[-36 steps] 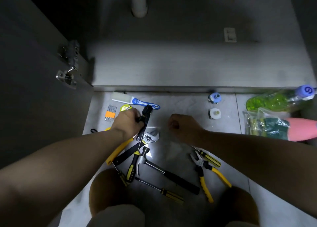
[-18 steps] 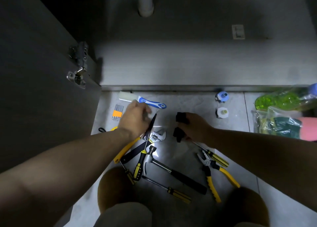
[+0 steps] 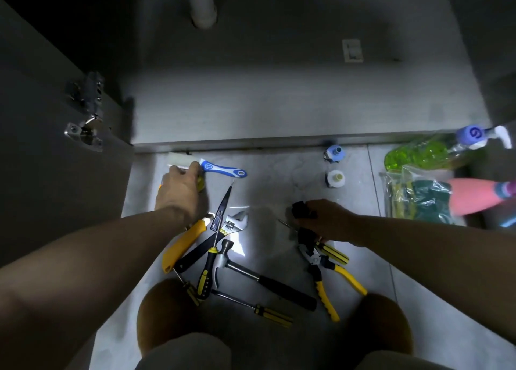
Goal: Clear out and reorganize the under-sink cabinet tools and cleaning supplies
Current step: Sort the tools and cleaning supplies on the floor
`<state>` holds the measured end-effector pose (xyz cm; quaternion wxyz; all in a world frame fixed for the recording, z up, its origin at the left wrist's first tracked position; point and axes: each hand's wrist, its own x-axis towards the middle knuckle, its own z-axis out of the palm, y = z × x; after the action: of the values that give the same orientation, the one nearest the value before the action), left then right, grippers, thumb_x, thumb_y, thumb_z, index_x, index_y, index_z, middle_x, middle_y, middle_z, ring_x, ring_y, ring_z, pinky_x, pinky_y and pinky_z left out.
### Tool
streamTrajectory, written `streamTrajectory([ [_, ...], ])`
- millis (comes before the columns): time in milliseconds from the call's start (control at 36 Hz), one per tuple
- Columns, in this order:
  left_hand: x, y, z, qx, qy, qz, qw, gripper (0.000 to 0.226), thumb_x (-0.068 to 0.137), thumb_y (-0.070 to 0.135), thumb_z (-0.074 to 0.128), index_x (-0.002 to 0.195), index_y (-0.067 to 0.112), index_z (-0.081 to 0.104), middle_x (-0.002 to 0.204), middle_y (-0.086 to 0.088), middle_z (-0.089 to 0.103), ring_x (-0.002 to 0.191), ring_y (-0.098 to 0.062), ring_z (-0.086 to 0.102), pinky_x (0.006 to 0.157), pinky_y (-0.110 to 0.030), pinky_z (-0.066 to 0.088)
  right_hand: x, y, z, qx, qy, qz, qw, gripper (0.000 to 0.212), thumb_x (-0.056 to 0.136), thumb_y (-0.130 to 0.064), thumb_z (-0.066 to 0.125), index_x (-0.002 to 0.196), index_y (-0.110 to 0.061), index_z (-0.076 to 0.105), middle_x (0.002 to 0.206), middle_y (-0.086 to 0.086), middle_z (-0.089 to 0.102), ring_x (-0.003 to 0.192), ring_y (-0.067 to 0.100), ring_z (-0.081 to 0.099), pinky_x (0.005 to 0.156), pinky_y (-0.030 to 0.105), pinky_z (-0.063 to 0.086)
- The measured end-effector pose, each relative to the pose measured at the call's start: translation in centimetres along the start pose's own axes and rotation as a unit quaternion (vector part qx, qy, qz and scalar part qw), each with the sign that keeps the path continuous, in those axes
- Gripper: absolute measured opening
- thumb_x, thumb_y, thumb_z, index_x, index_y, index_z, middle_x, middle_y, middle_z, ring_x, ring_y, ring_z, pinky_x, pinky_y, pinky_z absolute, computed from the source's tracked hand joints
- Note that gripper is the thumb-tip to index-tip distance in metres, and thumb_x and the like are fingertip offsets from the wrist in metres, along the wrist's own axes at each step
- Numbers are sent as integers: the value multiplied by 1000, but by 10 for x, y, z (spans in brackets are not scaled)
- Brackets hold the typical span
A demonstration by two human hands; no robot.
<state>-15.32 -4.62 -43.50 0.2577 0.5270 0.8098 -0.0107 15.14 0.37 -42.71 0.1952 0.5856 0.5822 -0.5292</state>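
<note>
- Your left hand [image 3: 178,192], left of centre in the frame, is knuckles up with its fingers bent down, touching the blue-handled brush [image 3: 223,170]; I cannot tell whether it grips anything.
- Your right hand [image 3: 328,220], right of centre, is curled round a black object [image 3: 303,210].
- Between your arms on the floor [image 3: 279,179] lie a wrench [image 3: 233,224], a hammer [image 3: 251,272] and pliers [image 3: 321,274].
- The green spray bottle [image 3: 418,153] lies at the right edge.

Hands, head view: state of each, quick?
Left hand: fingers down beside the blue-handled tool; grip cannot be told.
Right hand: closed around a black object.
</note>
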Motion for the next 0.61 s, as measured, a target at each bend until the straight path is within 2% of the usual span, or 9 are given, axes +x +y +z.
streamTrajectory([
  [56,2,2,0,20,-8,-1,1000,42,84,20,67,120,23,46,115,-19,45,106,-43,50,85,-47,50,-3,4,-3,15,-16,17,1000,29,96,-35,61,110,-9,64,100,15,71,85,28,72,72,38,63],
  [111,1,6,0,44,-10,-1,999,48,80,36,71,118,24,43,112,-15,46,104,-40,50,81,-45,49,-10,8,-8,11,-27,30,999,28,97,-34,61,110,-9,63,99,14,70,83,26,72,64,31,62],
  [167,-1,14,-1,97,-2,14,995,56,78,50,69,120,26,41,113,-12,47,104,-37,52,79,-44,50,-20,13,-14,-2,-36,35,999,28,97,-31,60,112,-7,62,104,16,69,90,31,72,72,37,63],
  [222,-4,25,-2,137,10,46,989,58,78,54,68,122,25,42,116,-11,49,107,-37,53,80,-44,49,-36,18,-23,2,-47,42,998,32,98,-29,60,116,-3,60,111,20,65,95,36,71,78,45,62],
  [306,-10,55,-4,144,-8,127,981,61,75,59,71,121,24,50,117,-9,49,111,-37,54,81,-44,49,-67,34,-38,11,-68,49,996,40,98,-32,61,123,-2,59,115,18,61,98,36,70,78,46,62],
  [389,-20,100,-7,123,-76,226,963,55,78,60,71,117,25,55,110,-7,47,106,-36,59,82,-41,51,-99,64,-50,20,-69,53,996,34,92,-33,70,115,-9,63,102,14,63,93,37,72,78,49,62],
  [500,-36,169,-6,105,-213,312,920,45,83,46,73,122,32,57,108,-3,46,99,-30,63,86,-31,48,-128,124,-49,81,-5,78,994,23,84,-31,79,93,-18,62,87,12,64,62,24,71,58,39,60],
  [528,-41,184,-4,107,-243,328,907,46,83,42,74,125,33,57,109,-3,46,101,-27,61,85,-28,45,-132,142,-44,120,17,91,988,22,84,-27,79,91,-16,62,86,16,66,63,30,71,57,40,60],
  [611,-59,221,7,112,-285,357,882,49,84,38,76,128,35,56,111,-4,49,102,-21,55,82,-25,41,-135,194,-27,223,95,153,958,22,82,-20,81,90,-10,64,97,24,68,84,43,72,67,48,62],
])
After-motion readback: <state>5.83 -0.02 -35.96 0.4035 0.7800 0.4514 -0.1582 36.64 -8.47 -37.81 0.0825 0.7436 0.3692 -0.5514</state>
